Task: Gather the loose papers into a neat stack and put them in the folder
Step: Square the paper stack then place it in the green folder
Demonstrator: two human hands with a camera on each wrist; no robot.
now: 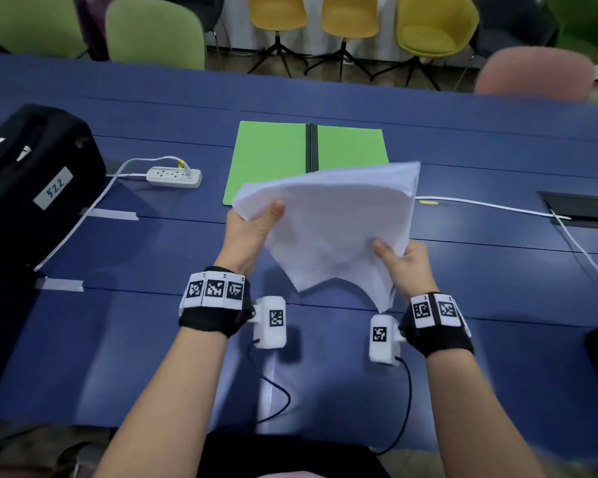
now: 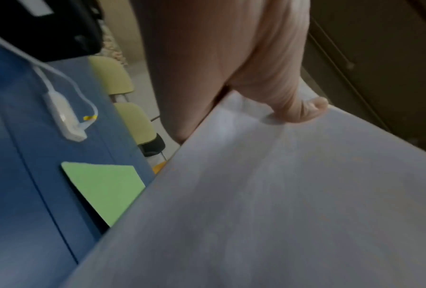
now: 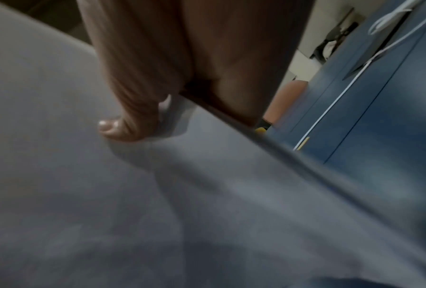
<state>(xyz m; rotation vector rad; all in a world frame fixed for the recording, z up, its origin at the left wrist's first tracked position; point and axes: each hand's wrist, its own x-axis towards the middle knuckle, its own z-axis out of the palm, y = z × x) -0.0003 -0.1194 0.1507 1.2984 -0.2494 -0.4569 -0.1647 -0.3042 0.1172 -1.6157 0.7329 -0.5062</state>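
A stack of white papers (image 1: 328, 222) hangs in the air above the blue table, sagging in the middle. My left hand (image 1: 256, 229) pinches its left corner, thumb on top. My right hand (image 1: 399, 260) pinches the right edge the same way. In the left wrist view my thumb presses on the paper stack (image 2: 280, 194); in the right wrist view the papers (image 3: 108, 194) fill most of the frame under my thumb. The green folder (image 1: 273, 157) lies open and flat on the table just beyond the papers, its near right part hidden by them. A corner of the folder (image 2: 103, 187) shows past the sheets.
A white power strip (image 1: 174, 177) with its cable lies left of the folder. A black bag (image 1: 32, 181) sits at the far left. A white cable (image 1: 480, 203) runs right towards a table hatch (image 1: 580, 208). Chairs stand beyond the far edge.
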